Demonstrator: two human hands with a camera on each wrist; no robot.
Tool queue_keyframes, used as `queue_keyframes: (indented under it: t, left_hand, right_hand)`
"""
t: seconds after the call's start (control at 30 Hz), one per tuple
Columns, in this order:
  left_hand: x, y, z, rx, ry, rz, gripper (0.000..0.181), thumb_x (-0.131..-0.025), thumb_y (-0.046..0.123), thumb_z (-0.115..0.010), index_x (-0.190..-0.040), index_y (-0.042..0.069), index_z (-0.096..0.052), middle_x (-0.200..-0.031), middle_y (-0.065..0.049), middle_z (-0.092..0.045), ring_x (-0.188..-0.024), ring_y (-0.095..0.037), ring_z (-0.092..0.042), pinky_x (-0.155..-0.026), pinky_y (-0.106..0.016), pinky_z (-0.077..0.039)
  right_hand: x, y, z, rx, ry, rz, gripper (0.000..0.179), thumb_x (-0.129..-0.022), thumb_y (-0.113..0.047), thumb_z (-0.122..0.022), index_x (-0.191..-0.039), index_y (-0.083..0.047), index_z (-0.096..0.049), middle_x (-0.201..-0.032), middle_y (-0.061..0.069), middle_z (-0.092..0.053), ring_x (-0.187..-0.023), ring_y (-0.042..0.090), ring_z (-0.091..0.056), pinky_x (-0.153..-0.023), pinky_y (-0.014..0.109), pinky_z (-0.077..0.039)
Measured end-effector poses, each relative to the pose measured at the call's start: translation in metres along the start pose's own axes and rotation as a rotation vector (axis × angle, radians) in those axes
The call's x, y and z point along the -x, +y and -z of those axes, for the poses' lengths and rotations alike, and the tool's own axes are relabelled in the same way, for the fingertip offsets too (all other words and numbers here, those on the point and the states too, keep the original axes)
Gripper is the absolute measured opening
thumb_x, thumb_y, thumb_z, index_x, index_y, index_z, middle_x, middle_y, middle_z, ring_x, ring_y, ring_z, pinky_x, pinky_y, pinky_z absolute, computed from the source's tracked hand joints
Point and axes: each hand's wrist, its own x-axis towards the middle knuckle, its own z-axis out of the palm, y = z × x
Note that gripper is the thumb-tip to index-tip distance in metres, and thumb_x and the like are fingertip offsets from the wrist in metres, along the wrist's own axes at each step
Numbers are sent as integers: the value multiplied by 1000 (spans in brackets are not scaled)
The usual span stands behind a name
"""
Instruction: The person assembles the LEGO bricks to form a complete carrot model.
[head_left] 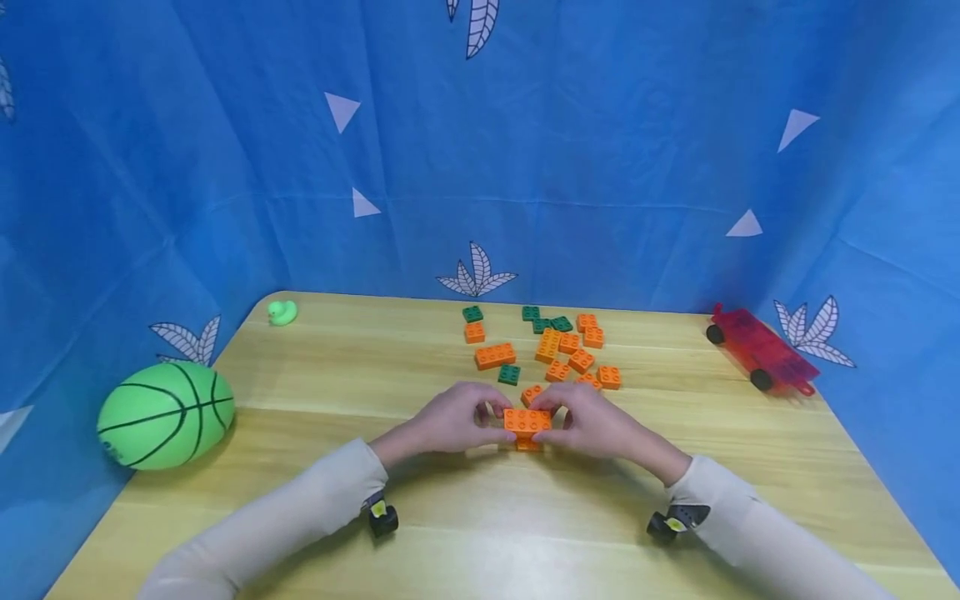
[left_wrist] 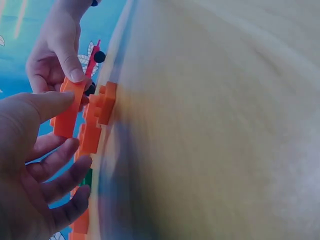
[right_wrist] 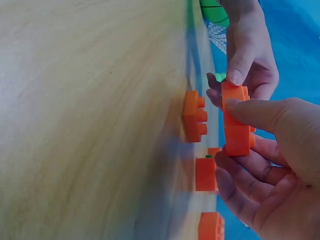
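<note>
Between both hands is a long orange toy building brick point(head_left: 527, 420), its studs facing up in the head view. My left hand point(head_left: 457, 418) pinches its left end between thumb and fingers. On the opposite end, my right hand point(head_left: 594, 420) grips it the same way. Both thumbs lie on the brick's near side in the wrist views, where the held brick point(left_wrist: 67, 120) is raised off the tabletop. Another orange brick point(head_left: 528, 446) sits on the table just below it, partly hidden in the head view. In the right wrist view this lower brick point(right_wrist: 191, 117) stands apart from the held one.
Beyond the hands lie several loose orange bricks point(head_left: 568, 342) and green bricks point(head_left: 508, 374) on the wooden table point(head_left: 360, 358). A green ball point(head_left: 167, 415) is at the left edge, a green toy duck point(head_left: 282, 312) at back left, and a red toy cart point(head_left: 761, 350) at right.
</note>
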Motion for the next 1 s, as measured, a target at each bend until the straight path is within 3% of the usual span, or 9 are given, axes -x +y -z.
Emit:
queue_keyframes:
  t: [0.37,0.57,0.77,1.0]
  left_hand:
    - [-1,3,-6,-93,-44,27,34,-84,46,-83,-111,26,-75,-102,11,-72,-88,-8,-61,-79,-23,-50]
    - [-3,6,-8,-95,-67,38,31,-85,44,-83,-109,26,-75,-90,10,-69,-77,-9,-56,-71,-23,-46]
    - [-5,6,-8,-106,-75,55,30,-85,43,-83,-108,25,-76,-92,11,-70,-77,-7,-57,-71,-21,-48]
    - [-7,10,-11,-116,-81,27,25,-84,40,-84,-103,24,-77,-84,12,-69,-71,-5,-55,-62,-20,-44]
  right_hand:
    - [2,2,-5,36,-64,5,31,-86,-26,-84,-112,-15,-73,-101,-5,-73,-76,14,-61,-67,20,-51]
    - [3,4,-6,33,-75,-1,28,-86,-24,-84,-111,-16,-73,-96,-8,-72,-71,13,-58,-63,19,-48]
    - [3,3,-5,25,-83,-17,28,-86,-24,-84,-111,-16,-73,-93,-8,-73,-68,11,-55,-61,19,-46]
    - [5,4,-4,17,-104,-44,26,-85,-22,-84,-108,-15,-73,-93,-6,-74,-66,6,-52,-59,19,-46]
